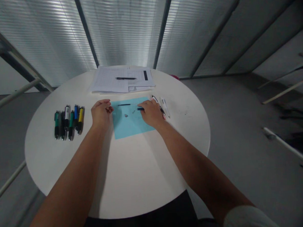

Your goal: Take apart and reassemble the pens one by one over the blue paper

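My left hand [101, 113] rests at the left edge of a light blue sheet [123, 129], its fingers loosely curled with a gap between them and nothing visible in it. Over the sheet's right side, my right hand [153, 113] is closed around a short dark pen part [140, 109] that sticks out to the left. A thin dark refill [124, 104] lies near the sheet's top edge. Below it are a small spring [133, 111] and a cluster of tiny parts [126, 115], too small to make out.
Several click pens [71, 125] in green, black, white, blue and yellow lie at the left of the round white table [134, 181]. Beyond the sheet is a paper stack [110, 83] with a black pen [126, 78]. A white pen [165, 107] lies right of my right hand.
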The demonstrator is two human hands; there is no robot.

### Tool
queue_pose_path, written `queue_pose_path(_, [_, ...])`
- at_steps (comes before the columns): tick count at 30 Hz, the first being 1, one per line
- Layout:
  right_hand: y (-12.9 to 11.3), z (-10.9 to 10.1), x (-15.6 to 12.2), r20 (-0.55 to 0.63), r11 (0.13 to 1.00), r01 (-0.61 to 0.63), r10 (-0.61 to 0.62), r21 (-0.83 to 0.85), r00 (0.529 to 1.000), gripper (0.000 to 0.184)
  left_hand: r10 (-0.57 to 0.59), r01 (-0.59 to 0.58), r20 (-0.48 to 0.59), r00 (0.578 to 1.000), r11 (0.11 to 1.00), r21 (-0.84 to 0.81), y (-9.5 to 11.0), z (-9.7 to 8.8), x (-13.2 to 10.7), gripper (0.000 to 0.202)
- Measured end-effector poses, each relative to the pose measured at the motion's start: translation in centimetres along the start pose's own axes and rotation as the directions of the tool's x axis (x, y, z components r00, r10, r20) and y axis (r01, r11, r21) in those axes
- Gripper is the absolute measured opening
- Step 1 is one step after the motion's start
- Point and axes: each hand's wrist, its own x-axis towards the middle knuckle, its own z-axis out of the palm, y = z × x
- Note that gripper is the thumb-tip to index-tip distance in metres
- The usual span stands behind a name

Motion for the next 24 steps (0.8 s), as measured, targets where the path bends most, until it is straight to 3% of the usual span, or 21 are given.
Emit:
queue_pose_path(4, [0.04,0.21,0.04,-0.06,0.999,-0.037,0.037,0.005,0.997,0.046,0.012,-0.012,-0.001,1.0,1.0,-0.004,-0.03,-0.03,0.03,0.015])
queue_pose_path(7, [0.19,0.46,-0.01,-0.029,0.998,-0.064,0.063,-0.029,0.998,0.049,0.012,-0.012,0.003,1.0,1.0,0.006,-0.02,-0.05,0.05,0.014])
queue_pose_path(11, [0.29,0.56,-0.05,0.017,0.997,-0.067,0.068,-0.045,0.998,0.043,0.017,-0.018,0.011,1.0,1.0,0.008,-0.08,-0.11,0.1,0.013])
queue_pose_path(19, [0.08,0.21,0.13,-0.045,0.997,-0.081,0.081,-0.009,0.996,0.027,0.01,-0.01,0.013,1.0,1.0,0.016,-0.06,-0.05,-0.04,0.012])
queue_pose_path(24, [-0.09,-0.13,-0.01,-0.004,0.999,0.029,-0.029,0.018,1.0,0.03,0.007,-0.008,0.011,1.0,1.0,0.01,-0.1,-0.02,-0.03,0.013])
